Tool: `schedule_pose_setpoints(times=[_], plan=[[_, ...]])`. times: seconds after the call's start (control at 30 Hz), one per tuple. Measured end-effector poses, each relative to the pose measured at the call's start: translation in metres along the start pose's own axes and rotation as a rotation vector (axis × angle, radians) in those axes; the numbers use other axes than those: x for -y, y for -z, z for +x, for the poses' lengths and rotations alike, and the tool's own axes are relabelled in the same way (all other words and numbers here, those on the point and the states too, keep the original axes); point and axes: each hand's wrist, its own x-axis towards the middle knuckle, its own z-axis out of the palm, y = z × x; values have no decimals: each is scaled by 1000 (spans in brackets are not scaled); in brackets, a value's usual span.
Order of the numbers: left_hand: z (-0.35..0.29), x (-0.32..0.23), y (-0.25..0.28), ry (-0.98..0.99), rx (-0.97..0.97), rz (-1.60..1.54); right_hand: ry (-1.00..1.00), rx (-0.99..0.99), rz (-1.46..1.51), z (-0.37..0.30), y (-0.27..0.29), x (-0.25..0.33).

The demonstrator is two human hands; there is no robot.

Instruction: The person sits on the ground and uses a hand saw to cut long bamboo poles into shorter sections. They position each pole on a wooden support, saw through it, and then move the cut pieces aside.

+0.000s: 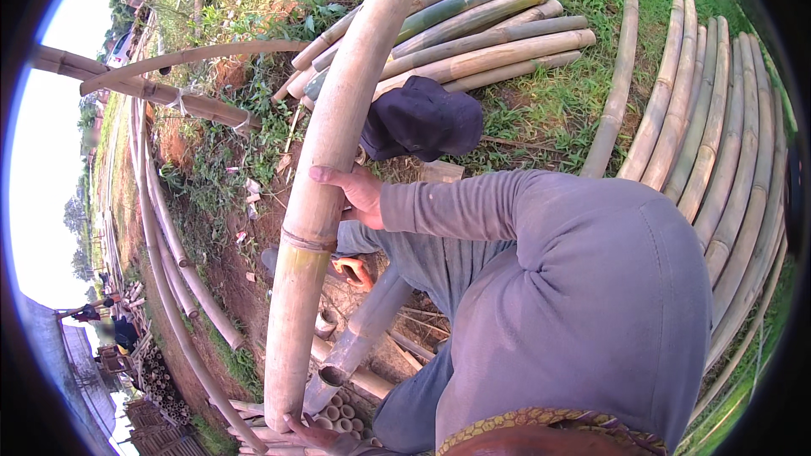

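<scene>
A thick, pale bamboo pole [334, 131] slants from the top centre down to the lower left, with a ringed joint partway along. My right hand [365, 194], at the end of a grey sleeve, grips it above that joint; the thumb lies over the top and the fingers are partly hidden behind. At the lower end my left hand [312, 437] holds the pole, with much of that hand cut off by the picture's rim. Below the pole lies a greyish bamboo tube [372, 314] with an open end. An orange-brown looped handle [353, 272] shows beside my leg.
Several bamboo poles [486, 55] are piled on the grass at the top, near a dark cloth cap [427, 118]. More long poles [718, 131] lie in a row at right. Short cut tubes [342, 414] cluster at the bottom. A pole rail [198, 107] stands at left.
</scene>
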Motion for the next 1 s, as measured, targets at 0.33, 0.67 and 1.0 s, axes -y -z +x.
schedule_pose_setpoints(times=[0.33,0.67,1.0], plan=[[23,36,68,138,-135,-47,-66,35,48,-1,-32,-20],[94,-74,-152,-104,361,-444,462,-196,-146,85,-20,188],[9,-168,-309,-849,971,128,1012,-510,-1118,68,147,370]])
